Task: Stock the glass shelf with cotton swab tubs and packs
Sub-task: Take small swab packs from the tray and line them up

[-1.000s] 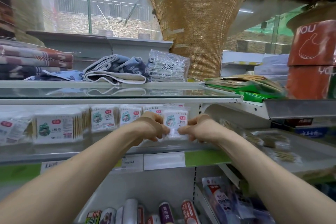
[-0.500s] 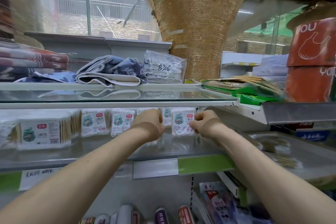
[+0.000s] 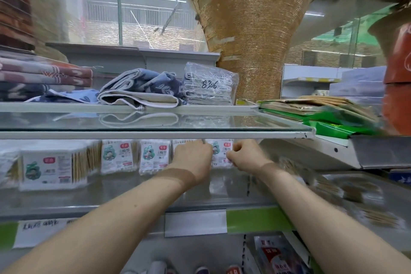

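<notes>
Both hands have pushed deeper under the upper shelf (image 3: 155, 134). The right hand (image 3: 246, 158) pinches the right edge of a pack (image 3: 219, 151) standing upright at the end of the row. The left hand (image 3: 193, 160) is at its left edge, fingers hidden. The glass shelf (image 3: 133, 196) is beneath, towels (image 3: 142, 91) lie above, and a gold pillar (image 3: 251, 29) stands behind.

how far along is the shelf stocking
Done: several packs stand in a row on the glass shelf. In hand: the right hand pinches the end pack, the left hand beside it. Left: glass shows in front of the row, so more may fit.
</notes>
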Tool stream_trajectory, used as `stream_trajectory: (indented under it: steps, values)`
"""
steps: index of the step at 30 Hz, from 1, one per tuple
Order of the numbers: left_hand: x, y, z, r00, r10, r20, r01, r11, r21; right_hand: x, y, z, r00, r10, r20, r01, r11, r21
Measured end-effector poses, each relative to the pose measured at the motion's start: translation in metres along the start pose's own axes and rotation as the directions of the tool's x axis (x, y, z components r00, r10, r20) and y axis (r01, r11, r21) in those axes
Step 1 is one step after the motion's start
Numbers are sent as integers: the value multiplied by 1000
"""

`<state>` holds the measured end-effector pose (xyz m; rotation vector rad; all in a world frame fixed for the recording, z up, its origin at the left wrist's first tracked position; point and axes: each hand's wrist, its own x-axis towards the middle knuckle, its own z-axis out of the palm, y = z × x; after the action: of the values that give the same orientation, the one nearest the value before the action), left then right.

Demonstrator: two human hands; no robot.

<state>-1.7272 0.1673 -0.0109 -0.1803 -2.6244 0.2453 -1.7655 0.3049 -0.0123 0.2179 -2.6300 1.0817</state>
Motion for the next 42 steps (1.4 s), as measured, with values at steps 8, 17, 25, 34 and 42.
stream_trajectory:
  steps: [8, 17, 25, 34, 42]
  values:
    - [5, 2, 1, 1000, -5, 28, 4, 999, 46, -17, -13, -3, 989, -147, 22, 148, 967, -208]
    - [-5, 1, -1, 1000, 12, 28, -12, 1000, -6, -31, -23, 6, 960, -155, 234, 219, 936, -277]
    - [-20, 1, -19, 998, -35, 55, 38, 998, -53, -61, -34, -14, 989, -113, 97, 139, 933, -333]
    - [-59, 36, -50, 985, 135, -108, -153, 970, -186, -126, -23, -53, 978, -200, -62, 166, 921, -353]
    - [-75, 94, -66, 947, 294, -132, -314, 933, -173, -153, 20, -95, 992, -127, 25, 128, 925, -357]
